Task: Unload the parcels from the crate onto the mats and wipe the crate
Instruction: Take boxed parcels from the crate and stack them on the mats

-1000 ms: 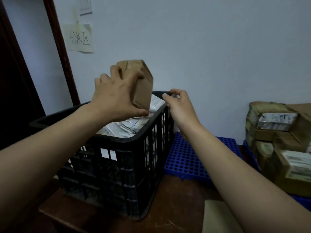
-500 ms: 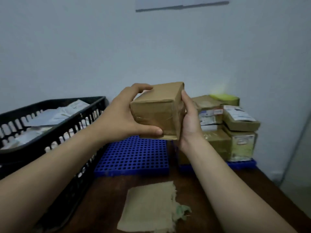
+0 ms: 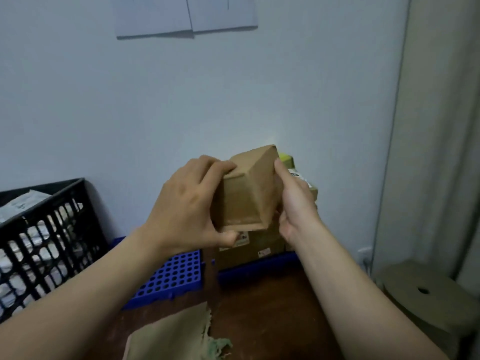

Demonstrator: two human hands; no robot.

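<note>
A brown cardboard parcel (image 3: 246, 190) is held in the air between both hands, in front of the stacked parcels (image 3: 249, 249). My left hand (image 3: 187, 206) grips its left side, thumb under the bottom edge. My right hand (image 3: 294, 201) presses against its right side with the fingers along the face. The stack stands on the right blue mat (image 3: 257, 268) and is mostly hidden behind the held parcel. The black crate (image 3: 49, 224) at the left still holds several white parcels (image 3: 18, 206). The left blue mat (image 3: 171, 279) lies bare between the crate and the stack.
A beige cloth (image 3: 168, 339) lies on the dark wooden table (image 3: 272, 320) near the front edge. A round cardboard reel (image 3: 426, 294) sits low at the right beside a curtain. The white wall stands close behind the mats.
The parcel went from above the crate to the right, over toward the stacked parcels. My right hand left the crate rim and joined on the parcel. The view swung right.
</note>
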